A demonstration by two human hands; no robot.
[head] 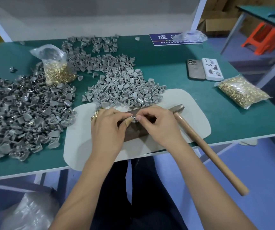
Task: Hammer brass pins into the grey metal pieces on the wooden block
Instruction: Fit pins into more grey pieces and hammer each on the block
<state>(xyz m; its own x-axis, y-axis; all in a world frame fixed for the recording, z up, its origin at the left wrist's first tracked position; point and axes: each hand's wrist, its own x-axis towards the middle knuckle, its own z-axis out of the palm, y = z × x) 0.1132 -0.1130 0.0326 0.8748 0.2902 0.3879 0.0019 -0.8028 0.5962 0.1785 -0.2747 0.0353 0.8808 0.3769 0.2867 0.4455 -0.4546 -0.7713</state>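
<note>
Your two bare hands meet over a dark brown wooden block [134,130] that sits on a pale, rounded-corner mat [180,103] at the near edge of a green-topped desk [166,63]. The block's long axis runs left to right across your view. Your left hand [107,128] curls its thumb and fingers in a pinching grip on a small grey metal piece [134,119], held right above the block's top face; which way the piece points is hidden by your fingers. Your right hand [156,125] pinches at the same spot, fingertips touching the piece; whether a pin sits between them is too small to tell. A few loose brass pins [95,115] glint just behind your left hand.

A hammer [204,146] lies just right of your right hand, its dull metal head on the mat and its smooth, light wooden handle slanting toward you and to the right, out past the desk edge.

Matte grey, shield-shaped metal pieces lie in a heap [125,90] just behind the block, and a darker, shinier heap [20,117] spreads far left. A clear plastic bag of brass pins [57,70] stands between the heaps; a flat bag of brass pins [241,92] lies far right, near two phones [204,69].
</note>
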